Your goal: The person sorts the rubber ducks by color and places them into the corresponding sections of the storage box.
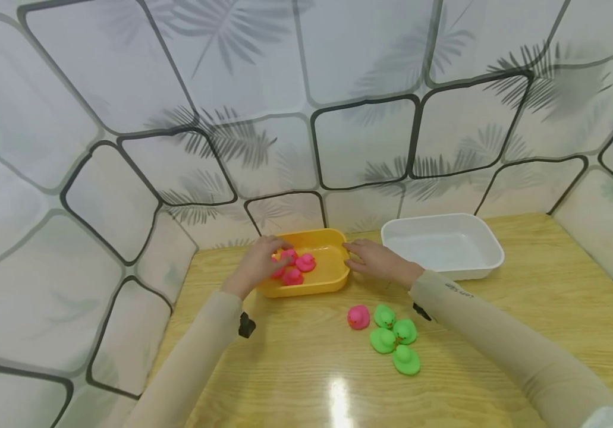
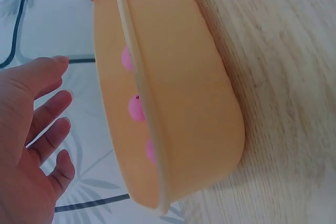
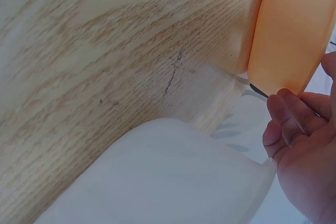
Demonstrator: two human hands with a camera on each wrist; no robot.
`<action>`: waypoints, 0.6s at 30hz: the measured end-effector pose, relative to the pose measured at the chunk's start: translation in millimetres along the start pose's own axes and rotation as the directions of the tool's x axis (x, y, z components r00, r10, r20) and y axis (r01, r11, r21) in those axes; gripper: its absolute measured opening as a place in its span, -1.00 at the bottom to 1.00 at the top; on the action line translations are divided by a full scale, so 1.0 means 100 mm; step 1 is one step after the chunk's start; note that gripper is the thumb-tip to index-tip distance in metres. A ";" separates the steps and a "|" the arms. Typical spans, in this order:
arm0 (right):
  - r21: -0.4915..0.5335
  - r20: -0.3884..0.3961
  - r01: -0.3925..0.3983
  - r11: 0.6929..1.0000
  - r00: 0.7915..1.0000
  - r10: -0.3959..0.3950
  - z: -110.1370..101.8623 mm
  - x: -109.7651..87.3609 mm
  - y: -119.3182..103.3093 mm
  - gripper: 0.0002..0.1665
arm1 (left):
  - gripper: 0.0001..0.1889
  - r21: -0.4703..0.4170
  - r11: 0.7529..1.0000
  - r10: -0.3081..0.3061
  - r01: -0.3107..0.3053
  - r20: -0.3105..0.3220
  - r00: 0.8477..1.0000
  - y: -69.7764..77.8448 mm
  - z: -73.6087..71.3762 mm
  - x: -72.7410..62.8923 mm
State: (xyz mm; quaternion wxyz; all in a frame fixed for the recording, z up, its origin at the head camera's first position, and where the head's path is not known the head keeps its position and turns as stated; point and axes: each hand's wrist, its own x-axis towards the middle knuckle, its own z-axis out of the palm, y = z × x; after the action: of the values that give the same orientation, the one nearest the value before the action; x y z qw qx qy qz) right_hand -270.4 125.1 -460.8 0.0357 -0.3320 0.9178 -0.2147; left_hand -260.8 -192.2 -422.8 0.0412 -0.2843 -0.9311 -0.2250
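Above tray [image 1: 330, 261], loose left fingers [image 2: 53, 110]

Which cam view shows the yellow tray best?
Head: the yellow tray shows almost whole, pink ducks inside, though the left hand covers some. Left wrist gets an outer side and inner wall with bits of ducks; right wrist, only part of its outside.

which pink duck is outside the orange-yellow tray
The pink duck on the wooden table, just left of the four green ducks; the other visible pink ducks sit inside the orange-yellow tray.
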 end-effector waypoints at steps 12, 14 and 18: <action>0.000 -0.005 -0.004 1.000 1.000 0.004 0.00 -0.01 0.00 -0.34 | -0.74 -0.052 0.988 0.143 -0.146 -0.054 0.988 0.32 0.08 -0.17; 0.002 -0.005 -0.004 1.000 1.000 0.004 0.00 -0.01 0.00 -0.34 | -0.73 -0.051 0.980 0.189 -0.194 -0.075 0.979 0.35 0.11 -0.19; 0.000 -0.005 -0.001 1.000 1.000 0.001 0.00 -0.01 0.00 -0.34 | -0.68 -0.052 0.976 0.208 -0.212 -0.069 0.976 0.43 0.16 -0.24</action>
State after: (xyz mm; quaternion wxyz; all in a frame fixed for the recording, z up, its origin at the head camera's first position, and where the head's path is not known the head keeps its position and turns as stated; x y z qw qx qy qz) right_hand -269.8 125.5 -460.5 0.0336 -0.3310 0.9181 -0.2155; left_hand -216.7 -165.9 -425.2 0.0858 -0.3750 -0.8870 -0.2555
